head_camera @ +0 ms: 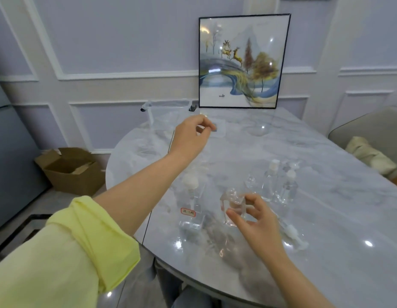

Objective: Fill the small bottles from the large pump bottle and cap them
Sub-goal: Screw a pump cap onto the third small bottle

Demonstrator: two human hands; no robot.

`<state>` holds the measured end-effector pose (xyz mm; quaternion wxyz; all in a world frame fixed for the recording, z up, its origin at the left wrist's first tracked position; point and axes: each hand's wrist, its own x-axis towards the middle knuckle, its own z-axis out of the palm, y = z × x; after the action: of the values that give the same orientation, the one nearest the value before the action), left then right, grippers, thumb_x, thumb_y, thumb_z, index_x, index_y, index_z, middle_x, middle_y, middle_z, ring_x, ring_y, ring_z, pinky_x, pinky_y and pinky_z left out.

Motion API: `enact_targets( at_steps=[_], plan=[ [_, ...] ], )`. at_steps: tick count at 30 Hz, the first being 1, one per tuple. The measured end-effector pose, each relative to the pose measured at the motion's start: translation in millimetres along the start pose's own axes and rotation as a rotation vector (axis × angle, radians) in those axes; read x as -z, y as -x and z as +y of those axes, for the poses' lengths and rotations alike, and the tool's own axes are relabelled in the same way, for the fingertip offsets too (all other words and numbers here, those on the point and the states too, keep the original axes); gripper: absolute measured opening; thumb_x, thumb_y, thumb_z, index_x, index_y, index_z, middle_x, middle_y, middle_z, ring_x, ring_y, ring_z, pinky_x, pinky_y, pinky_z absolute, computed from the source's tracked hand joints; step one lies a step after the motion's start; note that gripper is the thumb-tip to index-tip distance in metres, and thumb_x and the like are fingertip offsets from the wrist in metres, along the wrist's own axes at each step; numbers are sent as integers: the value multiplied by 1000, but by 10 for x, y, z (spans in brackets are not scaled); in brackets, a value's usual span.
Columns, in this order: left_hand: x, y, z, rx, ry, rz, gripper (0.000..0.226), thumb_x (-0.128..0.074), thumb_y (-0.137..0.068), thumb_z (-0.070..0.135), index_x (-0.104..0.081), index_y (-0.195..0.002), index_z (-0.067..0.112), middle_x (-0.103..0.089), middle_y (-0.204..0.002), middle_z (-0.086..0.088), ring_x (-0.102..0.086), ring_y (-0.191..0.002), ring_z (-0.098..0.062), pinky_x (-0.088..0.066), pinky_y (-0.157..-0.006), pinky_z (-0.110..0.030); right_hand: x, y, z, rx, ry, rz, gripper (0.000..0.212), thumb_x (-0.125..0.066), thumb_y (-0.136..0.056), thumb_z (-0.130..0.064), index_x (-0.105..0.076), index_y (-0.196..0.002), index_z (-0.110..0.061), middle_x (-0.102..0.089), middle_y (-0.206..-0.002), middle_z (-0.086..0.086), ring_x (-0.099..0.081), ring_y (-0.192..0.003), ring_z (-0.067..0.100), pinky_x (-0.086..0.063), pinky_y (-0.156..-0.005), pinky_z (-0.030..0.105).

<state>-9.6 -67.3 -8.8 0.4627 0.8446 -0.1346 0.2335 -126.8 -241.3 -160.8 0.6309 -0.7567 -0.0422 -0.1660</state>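
Observation:
The large clear pump bottle (191, 204), with a white pump head and a red-edged label, stands on the marble table (326, 207) near its front left. Just right of it my right hand (257, 221) grips an open small clear bottle (232, 206) with thumb and fingers, the bottle standing on or just over the table. My left hand (192, 135) is raised farther back over the table, its thumb and forefinger pinching a small clear piece (212, 128) too blurred to identify. Three small bottles (272, 181) stand behind my right hand, two with white tops. A white pump top (293, 234) lies on the table at the right.
A clear plastic box (168, 112) with black clips and a glass bowl (258, 130) sit at the table's far end, before a framed picture (244, 61). A cardboard box (71, 170) is on the floor at left. A chair with a cushion (370, 154) stands at right.

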Motion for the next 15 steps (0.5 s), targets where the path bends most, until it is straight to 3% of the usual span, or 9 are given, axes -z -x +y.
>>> enact_targets(
  at_steps=[2,5,10,15],
  plan=[
    [-43,82,31,-77,-11,18,23,-61,-93,4,-71,-86,23,-59,-104,11,-57,-77,13,-40,-69,-5,46,24,1,-2,69,12,34,-88,-78,-29,-66,-103,-34,-72,-97,-26,-71,-92,-2,-59,-77,29],
    [-100,260,74,-209,-2,19,19,-65,-93,6,-71,-88,24,-56,-117,6,-60,-87,0,-48,-71,-12,80,85,37,-8,168,46,35,-91,-73,-31,-67,-98,-38,-73,-93,-24,-71,-88,-1,-61,-75,30],
    [-182,692,208,-442,28,-31,12,-65,-93,8,-72,-93,18,-60,-121,3,-63,-99,-10,-54,-80,-27,104,210,115,20,394,47,38,-89,-70,-45,-60,-95,-49,-67,-93,-30,-60,-95,-9,-44,-75,11],
    [-389,1162,69,-403,100,-153,17,-60,-93,4,-70,-100,15,-56,-133,5,-63,-111,-12,-55,-87,-35,154,252,195,17,449,54,43,-88,-70,-45,-57,-99,-54,-60,-98,-27,-54,-97,-7,-37,-79,4]
  ],
)
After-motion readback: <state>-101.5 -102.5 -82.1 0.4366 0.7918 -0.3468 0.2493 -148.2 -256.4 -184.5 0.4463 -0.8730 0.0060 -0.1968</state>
